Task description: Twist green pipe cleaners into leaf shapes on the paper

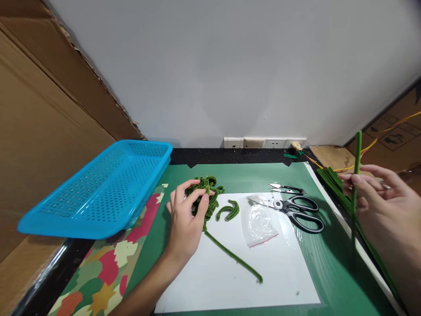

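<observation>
My left hand is closed over a bunch of curled green pipe cleaners, thumb and fingers pinching at its top. A straight stem of the same fuzzy green runs from the bunch toward the lower right across a white sheet. Just right of the bunch lies a loose curled piece of pipe cleaner. Off to the right, my right hand pinches a straight green pipe cleaner, held upright. Several long green pipe cleaners lie behind that hand, partly hidden by it.
Black-handled scissors and small snips lie beside a clear plastic bag. At left stands a blue perforated basket. A power strip runs along the wall, with yellow cords at right. Cardboard borders the left.
</observation>
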`<state>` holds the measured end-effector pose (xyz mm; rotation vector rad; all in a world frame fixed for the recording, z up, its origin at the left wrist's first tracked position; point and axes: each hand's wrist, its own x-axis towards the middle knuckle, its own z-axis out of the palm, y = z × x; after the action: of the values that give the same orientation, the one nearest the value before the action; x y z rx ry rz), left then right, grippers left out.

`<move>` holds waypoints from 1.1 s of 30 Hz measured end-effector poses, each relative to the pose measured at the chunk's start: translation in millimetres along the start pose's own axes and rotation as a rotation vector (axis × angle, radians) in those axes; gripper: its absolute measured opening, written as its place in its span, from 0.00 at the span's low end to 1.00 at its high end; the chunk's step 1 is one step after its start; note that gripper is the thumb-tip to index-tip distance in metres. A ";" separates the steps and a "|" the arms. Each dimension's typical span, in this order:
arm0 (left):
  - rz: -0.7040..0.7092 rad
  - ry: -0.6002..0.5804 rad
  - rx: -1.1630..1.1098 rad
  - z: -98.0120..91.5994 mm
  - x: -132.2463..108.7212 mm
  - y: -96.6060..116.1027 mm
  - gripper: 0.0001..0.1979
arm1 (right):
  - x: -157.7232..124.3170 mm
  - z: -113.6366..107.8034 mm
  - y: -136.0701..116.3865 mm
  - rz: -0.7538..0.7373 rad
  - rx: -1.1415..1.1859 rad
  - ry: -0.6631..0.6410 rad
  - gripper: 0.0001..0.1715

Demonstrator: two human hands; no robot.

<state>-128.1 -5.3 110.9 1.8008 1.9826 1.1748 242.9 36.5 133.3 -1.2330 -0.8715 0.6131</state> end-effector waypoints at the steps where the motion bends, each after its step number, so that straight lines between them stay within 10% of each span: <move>1: 0.008 0.003 -0.009 0.3 0.7 -0.2 0.17 | 1.6 -0.9 1.8 0.071 0.067 -0.008 0.26; 11: 0.261 0.138 -0.130 -6.8 -8.6 5.6 0.06 | 4.7 -6.5 -3.9 0.150 0.197 -0.053 0.22; 17: 0.373 -0.553 -0.333 -11.1 -36.7 13.8 0.30 | -16.4 16.0 -19.7 0.229 0.273 -0.093 0.28; 20: 0.332 -0.682 -0.370 -2.5 -45.4 20.1 0.34 | -34.9 27.8 -16.0 0.238 0.243 -0.142 0.26; 25: 0.450 -0.537 -0.472 7.7 -48.0 32.8 0.18 | -55.7 31.3 -2.4 0.070 0.028 -0.273 0.19; 33: 0.256 -0.473 -0.485 5.4 -42.7 35.5 0.08 | -70.1 26.4 6.1 -0.183 -0.312 -0.615 0.13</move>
<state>-88.7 -44.4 116.5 1.8720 1.1222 1.0481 182.9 -4.1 113.6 -1.2358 -1.6258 0.7396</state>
